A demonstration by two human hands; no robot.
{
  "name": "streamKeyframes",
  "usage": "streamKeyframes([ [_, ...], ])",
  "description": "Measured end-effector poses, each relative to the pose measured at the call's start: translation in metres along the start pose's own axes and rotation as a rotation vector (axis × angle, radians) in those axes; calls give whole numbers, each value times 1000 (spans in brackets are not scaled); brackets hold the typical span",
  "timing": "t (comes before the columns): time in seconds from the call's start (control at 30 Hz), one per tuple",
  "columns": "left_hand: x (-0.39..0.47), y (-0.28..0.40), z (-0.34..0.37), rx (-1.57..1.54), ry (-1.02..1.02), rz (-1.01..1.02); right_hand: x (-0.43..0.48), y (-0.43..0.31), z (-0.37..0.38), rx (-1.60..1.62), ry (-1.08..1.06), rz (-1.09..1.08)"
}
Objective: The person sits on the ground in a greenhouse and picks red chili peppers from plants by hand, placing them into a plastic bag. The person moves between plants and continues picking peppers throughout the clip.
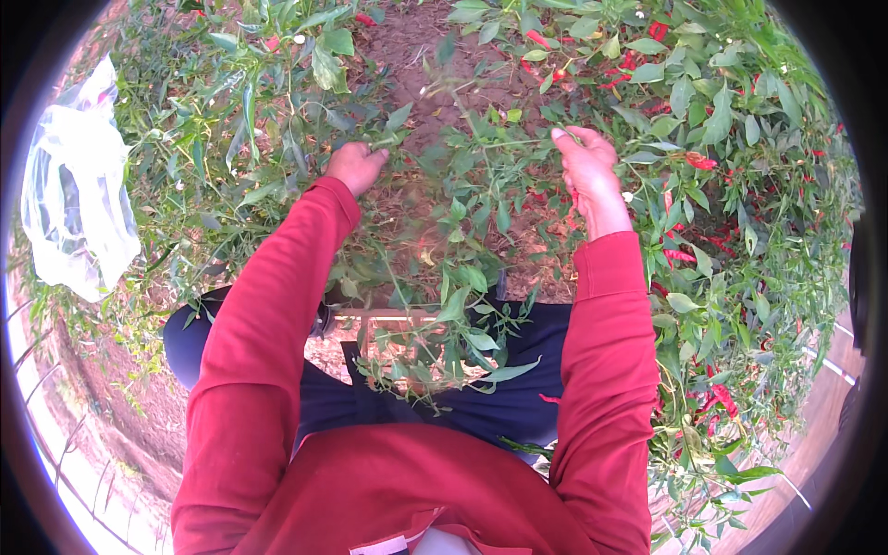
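Note:
Both my arms, in red sleeves, reach into chili pepper plants [479, 180]. My left hand [357, 166] is closed on a green plant stem at the left of the bare strip of soil. On the right, my right hand [588, 163] pinches a thin green stem between thumb and fingers. Beneath its palm something red shows, apparently a chili pepper [574, 201]. A leafy branch [461, 305] hangs between my forearms and over my lap. Red chili peppers [701, 161] hang among the leaves right of my right hand.
A clear plastic bag [80, 187] lies on the plants at the far left. Dense pepper plants [721, 277] with red fruit fill the right side. Reddish soil [416, 62] runs between the rows ahead. My dark trousers [430, 409] are below, with a thin bar [388, 313] between the knees.

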State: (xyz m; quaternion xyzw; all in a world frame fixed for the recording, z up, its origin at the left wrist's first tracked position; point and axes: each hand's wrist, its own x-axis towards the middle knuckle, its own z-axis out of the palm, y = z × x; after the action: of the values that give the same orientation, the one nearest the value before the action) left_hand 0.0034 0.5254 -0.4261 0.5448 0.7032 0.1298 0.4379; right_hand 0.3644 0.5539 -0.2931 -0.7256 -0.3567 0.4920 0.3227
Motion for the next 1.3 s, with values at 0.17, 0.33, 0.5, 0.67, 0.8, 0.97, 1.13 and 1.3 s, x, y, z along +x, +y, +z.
streamKeyframes([
  [0.17, -16, 29, -2, 497, 155, 909, -12, -15, 10, 17, -22, -35],
  [0.33, -25, 55, -3, 959, -323, 966, -20, -27, -2, 49, -31, -44],
  [0.5, -29, 45, -8, 856, -539, 837, -24, -31, -3, 82, -22, -79],
  [0.67, -29, 22, -15, 712, -678, 756, -25, -35, 3, 36, -48, -109],
  [0.8, -23, 24, -11, 598, -702, 470, -24, -34, 8, 53, -57, -105],
  [0.97, -20, 34, 11, 292, -361, 159, -19, -29, 11, -15, -35, -120],
  [1.13, -22, 47, 39, 994, -169, 344, -18, -28, 11, -51, -51, -139],
  [1.3, -25, 63, 43, 1075, -83, 262, -22, -34, 11, -61, -55, -129],
])
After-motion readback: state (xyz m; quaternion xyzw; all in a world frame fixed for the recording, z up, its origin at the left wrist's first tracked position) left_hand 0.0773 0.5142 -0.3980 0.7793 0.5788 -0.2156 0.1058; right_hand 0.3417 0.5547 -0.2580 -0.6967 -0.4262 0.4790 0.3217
